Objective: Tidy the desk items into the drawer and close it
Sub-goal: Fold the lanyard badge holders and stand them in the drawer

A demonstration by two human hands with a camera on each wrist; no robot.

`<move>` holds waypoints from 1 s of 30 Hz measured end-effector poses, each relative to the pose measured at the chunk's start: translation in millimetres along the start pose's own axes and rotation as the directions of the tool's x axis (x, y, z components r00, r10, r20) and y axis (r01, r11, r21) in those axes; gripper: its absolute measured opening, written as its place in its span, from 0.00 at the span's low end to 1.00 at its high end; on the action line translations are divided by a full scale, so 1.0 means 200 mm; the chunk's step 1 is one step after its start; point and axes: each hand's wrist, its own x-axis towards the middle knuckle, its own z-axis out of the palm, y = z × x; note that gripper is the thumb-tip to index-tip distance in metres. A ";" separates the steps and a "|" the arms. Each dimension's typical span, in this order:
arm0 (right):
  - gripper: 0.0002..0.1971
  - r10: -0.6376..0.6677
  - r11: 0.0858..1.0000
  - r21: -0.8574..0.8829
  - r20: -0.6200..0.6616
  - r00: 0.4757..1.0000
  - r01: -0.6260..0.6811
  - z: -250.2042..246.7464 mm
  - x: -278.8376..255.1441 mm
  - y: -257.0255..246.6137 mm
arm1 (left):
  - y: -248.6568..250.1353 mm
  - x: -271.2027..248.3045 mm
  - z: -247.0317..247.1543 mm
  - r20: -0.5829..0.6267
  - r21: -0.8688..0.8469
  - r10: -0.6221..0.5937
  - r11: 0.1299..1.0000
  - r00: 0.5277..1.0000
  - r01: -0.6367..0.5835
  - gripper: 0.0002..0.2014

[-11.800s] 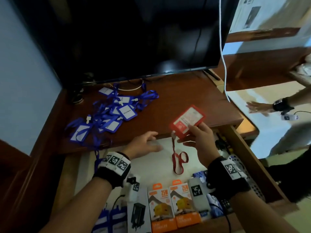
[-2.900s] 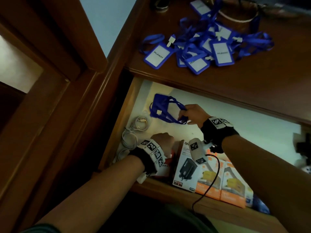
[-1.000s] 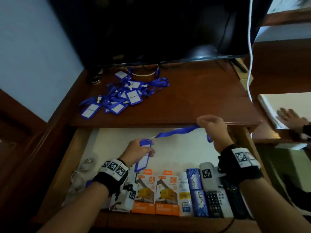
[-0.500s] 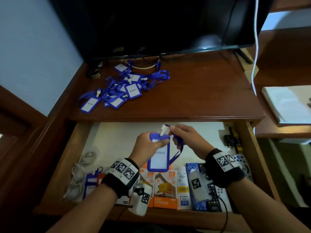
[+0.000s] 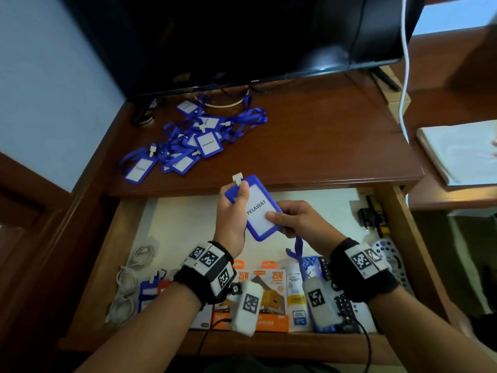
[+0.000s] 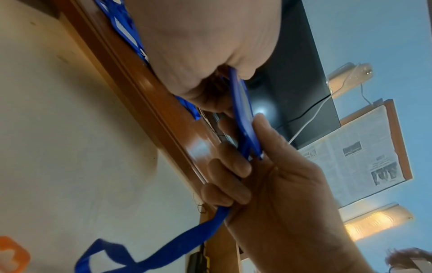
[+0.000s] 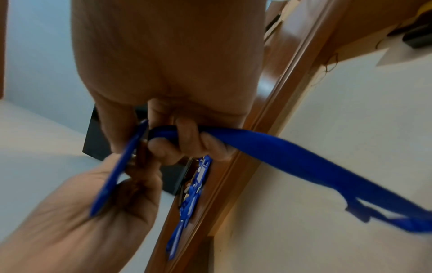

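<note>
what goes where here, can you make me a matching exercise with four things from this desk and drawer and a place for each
Things:
1. badge holder
2. pile of blue badges
3. white cables
4. orange charger boxes

Places:
A. left side of the open drawer
B. on the desk under the screen
C. held in the left hand and right hand
D. front row of the drawer

Pairs: 1-C, 2-B, 3-A, 4-D

Drawer [image 5: 398, 238] open. Back and middle of its pale floor bare: room for hands there. Front row blocked by boxes [image 5: 271, 297] and a remote [image 5: 341, 300]; cables [image 5: 129, 281] fill the left corner. On the counter [image 5: 322, 146], badges [image 5: 193, 141] crowd the left; right side free below the screen [image 5: 242, 36].
</note>
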 end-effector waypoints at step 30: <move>0.14 0.065 0.951 0.308 -0.128 0.990 -0.023 -0.07 -0.03 0.16 | 0.07 0.19 -0.36 0.402 0.483 -0.277 0.874 0.873 0.055 0.07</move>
